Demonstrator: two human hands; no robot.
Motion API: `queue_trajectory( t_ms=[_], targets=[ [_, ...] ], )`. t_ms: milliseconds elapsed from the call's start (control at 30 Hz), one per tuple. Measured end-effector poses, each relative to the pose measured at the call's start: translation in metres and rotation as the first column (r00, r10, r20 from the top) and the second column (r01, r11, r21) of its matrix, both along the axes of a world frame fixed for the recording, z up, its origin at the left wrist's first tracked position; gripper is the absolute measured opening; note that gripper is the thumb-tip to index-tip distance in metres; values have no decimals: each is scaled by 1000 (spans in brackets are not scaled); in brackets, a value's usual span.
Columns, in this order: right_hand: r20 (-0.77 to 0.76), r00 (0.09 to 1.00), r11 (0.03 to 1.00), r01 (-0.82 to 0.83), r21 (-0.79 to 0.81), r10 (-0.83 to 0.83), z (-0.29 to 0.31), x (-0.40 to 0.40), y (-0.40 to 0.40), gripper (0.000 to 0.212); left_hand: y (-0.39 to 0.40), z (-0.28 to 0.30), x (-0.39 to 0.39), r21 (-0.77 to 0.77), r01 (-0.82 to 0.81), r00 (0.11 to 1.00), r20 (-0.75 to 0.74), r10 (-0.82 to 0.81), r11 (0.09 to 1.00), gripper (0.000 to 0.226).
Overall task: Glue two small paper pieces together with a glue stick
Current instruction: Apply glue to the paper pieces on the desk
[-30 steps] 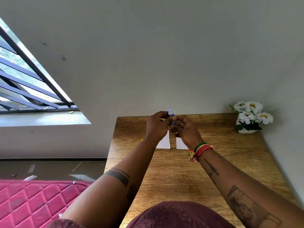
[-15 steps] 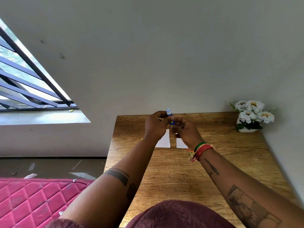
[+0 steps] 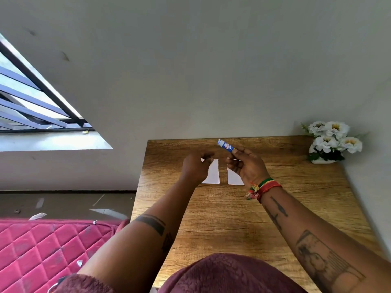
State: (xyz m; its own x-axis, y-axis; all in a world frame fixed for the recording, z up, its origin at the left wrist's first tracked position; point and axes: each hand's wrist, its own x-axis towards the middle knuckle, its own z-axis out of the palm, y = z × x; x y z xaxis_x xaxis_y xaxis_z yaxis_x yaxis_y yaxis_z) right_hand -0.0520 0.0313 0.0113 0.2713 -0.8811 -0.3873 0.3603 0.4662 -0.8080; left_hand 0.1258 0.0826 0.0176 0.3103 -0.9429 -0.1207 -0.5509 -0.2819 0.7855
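Note:
Two small white paper pieces lie side by side on the wooden table [image 3: 211, 218], the left piece [image 3: 213, 175] and the right piece [image 3: 233, 178], with a narrow gap between them. My right hand [image 3: 248, 166] hovers over the right piece and holds a blue and white glue stick [image 3: 226, 145] by its lower end, its whitish tip pointing up and left. My left hand [image 3: 195, 169] is above the left piece, blurred, with fingers pinched together. Whether something small sits between those fingers is hidden.
A white pot of white flowers [image 3: 330, 142] stands at the table's far right corner against the wall. A pink quilted mattress [image 3: 42, 250] lies on the floor to the left of the table. A barred window [image 3: 31, 102] is at the far left.
Both hands were together on the glue stick. They have now pulled apart: the right hand keeps the stick and tilts it left, while the left hand has moved left and down.

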Motion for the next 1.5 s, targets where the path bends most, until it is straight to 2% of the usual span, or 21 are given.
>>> queue_trajectory(
  t_ms=[67, 133, 200, 300, 400, 467, 567, 700, 1000, 1167, 1367, 1500],
  targets=[
    [-41, 999, 1000, 15, 5, -14, -6, -1, -5, 20, 3, -13, 10, 74, 85, 970, 221, -99, 994, 28],
    [-136, 991, 1000, 4, -14, -5, -13, -1, -11, 17, 6, -27, 19, 170, 214, 866, 422, -267, 962, 35],
    [-263, 964, 998, -41, -52, 26, -17, -1, -17, 16, 9, -39, 25, 256, 290, 765, 517, -384, 922, 41],
    [-469, 879, 981, -154, -114, 83, -23, -1, -28, 16, 8, -52, 30, 324, 338, 708, 531, -465, 884, 48],
    [-719, 685, 913, -358, -194, 116, -23, 2, -36, 8, 6, -63, 32, 360, 370, 660, 547, -515, 856, 52],
    [-831, 546, 834, -503, -224, 106, -24, 7, -43, 10, 4, -68, 31, 375, 360, 672, 531, -516, 854, 53],
    [-914, 401, 730, -642, -232, 62, -28, 17, -52, 7, -1, -72, 28, 373, 353, 699, 504, -507, 858, 53],
    [-962, 272, 638, -739, -217, -11, -32, 28, -60, 18, -7, -71, 27, 355, 360, 710, 497, -500, 863, 51],
    [-988, 134, 510, -847, -151, -71, -30, 45, -64, 19, -8, -73, 27, 345, 357, 694, 525, -494, 868, 51],
    [-993, 101, 478, -870, -117, -59, -26, 42, -59, 21, -7, -73, 26, 347, 345, 685, 543, -487, 872, 53],
    [-990, 138, 477, -869, -131, -21, -23, 31, -41, 21, -7, -73, 24, 359, 328, 679, 553, -482, 874, 52],
    [-994, 113, 456, -884, -99, 4, -23, 26, -29, 21, -7, -72, 22, 365, 319, 678, 558, -480, 875, 51]
  ],
)
